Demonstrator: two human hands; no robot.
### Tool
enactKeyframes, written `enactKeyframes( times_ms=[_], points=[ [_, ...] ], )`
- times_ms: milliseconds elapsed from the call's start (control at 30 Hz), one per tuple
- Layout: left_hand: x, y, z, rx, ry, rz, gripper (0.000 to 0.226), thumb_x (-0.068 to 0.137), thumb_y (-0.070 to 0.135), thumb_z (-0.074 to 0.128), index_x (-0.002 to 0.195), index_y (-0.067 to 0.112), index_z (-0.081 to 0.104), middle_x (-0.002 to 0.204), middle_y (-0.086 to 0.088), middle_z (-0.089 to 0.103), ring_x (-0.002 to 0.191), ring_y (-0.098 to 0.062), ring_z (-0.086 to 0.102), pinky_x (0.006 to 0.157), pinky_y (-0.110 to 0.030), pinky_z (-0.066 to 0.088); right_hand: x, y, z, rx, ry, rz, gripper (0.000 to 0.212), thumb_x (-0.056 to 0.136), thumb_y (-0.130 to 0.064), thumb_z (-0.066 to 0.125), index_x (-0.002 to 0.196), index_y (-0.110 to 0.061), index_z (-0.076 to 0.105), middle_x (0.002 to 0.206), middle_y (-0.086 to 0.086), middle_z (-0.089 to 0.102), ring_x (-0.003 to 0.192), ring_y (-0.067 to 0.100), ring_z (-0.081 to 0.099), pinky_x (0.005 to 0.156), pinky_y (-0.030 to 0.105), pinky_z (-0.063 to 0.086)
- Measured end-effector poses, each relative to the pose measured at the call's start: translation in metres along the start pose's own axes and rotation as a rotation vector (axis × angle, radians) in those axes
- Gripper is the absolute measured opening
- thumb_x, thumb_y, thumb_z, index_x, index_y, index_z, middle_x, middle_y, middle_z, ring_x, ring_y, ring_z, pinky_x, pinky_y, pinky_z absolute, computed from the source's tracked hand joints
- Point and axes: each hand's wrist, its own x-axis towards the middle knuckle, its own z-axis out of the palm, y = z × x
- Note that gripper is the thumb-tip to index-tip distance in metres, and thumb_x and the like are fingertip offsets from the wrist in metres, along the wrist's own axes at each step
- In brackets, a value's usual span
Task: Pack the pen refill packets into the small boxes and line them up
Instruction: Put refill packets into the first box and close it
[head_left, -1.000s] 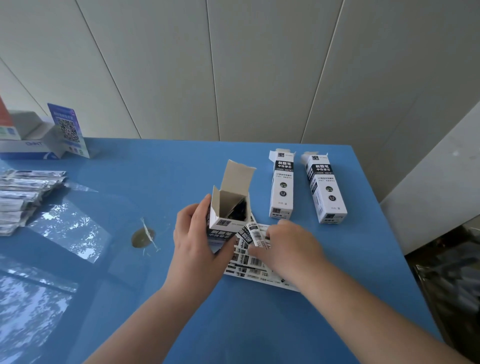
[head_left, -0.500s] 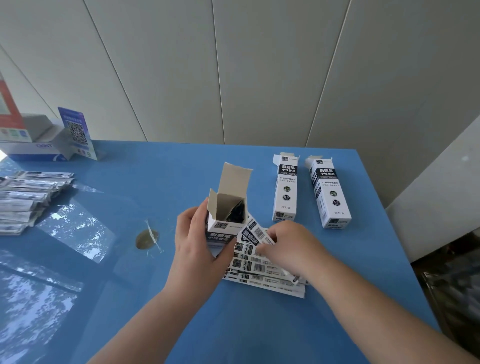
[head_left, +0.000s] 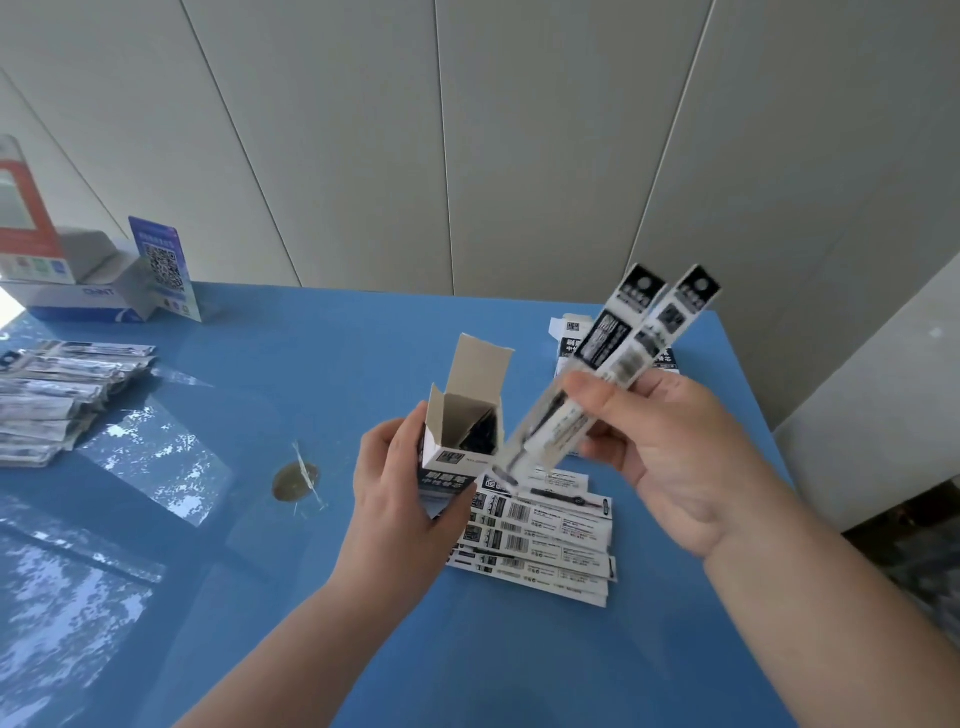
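Since the earlier frames my right hand has come up off the table with two refill packets, where before it was still picking at the fanned pile; the left hand and its box have hardly shifted.

Far left, a heap of loose refill packets (head_left: 57, 395) lies at the edge of the blue table (head_left: 322, 374), with a white and blue carton (head_left: 83, 296) and a QR-code card (head_left: 165, 270) behind it. Nearer the middle there is a small brown spot (head_left: 294, 482) on the tabletop.

My left hand (head_left: 400, 499) is wrapped around the lower part of the open small box (head_left: 465, 431), holding it upright with the top flap standing up and the mouth facing me; something dark already sits inside. Just right of it and below, the fanned pile of packets (head_left: 545, 540) lies flat on the table.

My right hand (head_left: 670, 447) pinches the two packets (head_left: 613, 374) near their middle, between thumb and curled fingers. Their long axis slants from upper right down to lower left, and the lower ends hang just beside the box mouth, on its right. I judge the next move is to steepen the packets and slide them in end first. Behind them, a packed box (head_left: 563, 332) lies partly hidden.
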Motion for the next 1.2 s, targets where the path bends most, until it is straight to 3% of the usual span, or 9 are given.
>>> enactKeyframes(
  times_ms=[167, 267, 367, 533, 700, 867, 967, 1067, 1200],
  points=[
    [-0.002, 0.0, 0.003, 0.018, -0.02, -0.019, 0.078, 0.081, 0.016, 0.08, 0.149, 0.021, 0.043, 0.133, 0.006, 0.041, 0.134, -0.011, 0.036, 0.103, -0.049, 0.048, -0.002, 0.0, 0.023, -0.01, 0.167, -0.191, 0.003, 0.082, -0.029, 0.081, 0.08, -0.026, 0.081, 0.087, 0.005, 0.08, 0.076, 0.013, 0.074, 0.06, 0.019, 0.054],
    [-0.003, 0.001, 0.003, 0.022, -0.027, -0.011, 0.079, 0.08, 0.015, 0.08, 0.149, 0.022, 0.043, 0.132, 0.005, 0.041, 0.132, -0.014, 0.038, 0.102, -0.051, 0.048, -0.003, 0.01, 0.034, -0.123, 0.295, -0.301, 0.005, 0.084, -0.029, 0.081, 0.08, -0.03, 0.079, 0.075, -0.002, 0.078, 0.061, 0.002, 0.066, 0.056, 0.016, 0.051],
    [-0.003, 0.002, 0.003, 0.023, -0.02, 0.008, 0.079, 0.08, 0.012, 0.081, 0.149, 0.018, 0.044, 0.13, 0.004, 0.042, 0.13, -0.015, 0.04, 0.099, -0.052, 0.049, -0.003, 0.021, 0.044, -0.277, 0.322, -0.323, 0.011, 0.083, -0.032, 0.081, 0.076, -0.025, 0.076, 0.068, -0.009, 0.075, 0.057, 0.001, 0.066, 0.054, 0.027, 0.056],
    [-0.002, 0.005, 0.003, -0.007, -0.003, 0.024, 0.082, 0.078, 0.005, 0.083, 0.149, 0.012, 0.044, 0.127, 0.01, 0.039, 0.126, -0.018, 0.045, 0.098, -0.053, 0.05, -0.004, 0.025, 0.048, -0.452, 0.091, -0.348, 0.012, 0.082, -0.034, 0.082, 0.087, -0.028, 0.074, 0.075, -0.012, 0.076, 0.067, 0.003, 0.071, 0.058, 0.018, 0.054],
    [-0.001, 0.007, 0.003, -0.02, 0.012, -0.023, 0.078, 0.079, 0.009, 0.083, 0.147, 0.011, 0.045, 0.127, -0.001, 0.043, 0.128, -0.013, 0.042, 0.098, -0.049, 0.05, 0.001, 0.023, 0.03, -0.673, 0.071, -0.391, 0.05, 0.072, -0.061, 0.075, 0.116, -0.041, 0.063, 0.104, -0.016, 0.062, 0.074, 0.007, 0.059, 0.068, 0.012, 0.045],
    [0.001, 0.007, 0.002, -0.01, 0.019, -0.045, 0.067, 0.08, 0.012, 0.081, 0.139, 0.009, 0.051, 0.125, 0.004, 0.041, 0.126, -0.01, 0.042, 0.1, -0.045, 0.048, 0.013, 0.033, 0.012, -0.624, 0.099, -0.417, 0.025, 0.085, -0.058, 0.062, 0.103, -0.04, 0.066, 0.091, -0.017, 0.064, 0.067, 0.008, 0.057, 0.063, 0.013, 0.045],
    [0.002, 0.007, 0.001, 0.002, 0.019, -0.05, 0.063, 0.079, 0.016, 0.08, 0.135, 0.012, 0.051, 0.12, 0.018, 0.037, 0.122, -0.014, 0.046, 0.099, -0.039, 0.048, 0.024, 0.062, -0.007, -0.988, 0.08, -0.295, 0.017, 0.092, -0.041, 0.066, 0.108, -0.035, 0.067, 0.096, -0.017, 0.062, 0.073, 0.003, 0.056, 0.07, 0.021, 0.044],
    [0.001, 0.006, 0.0, 0.009, 0.028, -0.035, 0.063, 0.078, 0.015, 0.08, 0.133, 0.015, 0.051, 0.126, 0.033, 0.032, 0.121, -0.01, 0.046, 0.097, -0.033, 0.047, 0.025, 0.094, -0.019, -1.275, -0.066, -0.158, 0.037, 0.09, -0.05, 0.067, 0.122, -0.031, 0.065, 0.11, -0.017, 0.059, 0.098, 0.004, 0.055, 0.083, 0.027, 0.046],
    [0.0, 0.004, -0.001, 0.002, 0.034, -0.023, 0.064, 0.076, 0.011, 0.08, 0.133, 0.019, 0.051, 0.125, 0.033, 0.033, 0.122, -0.011, 0.046, 0.096, -0.029, 0.045, 0.024, 0.119, -0.019, -1.491, -0.09, -0.285, 0.044, 0.091, -0.054, 0.064, 0.122, -0.024, 0.064, 0.113, -0.011, 0.055, 0.111, 0.015, 0.049, 0.091, 0.031, 0.045]
  ],
)
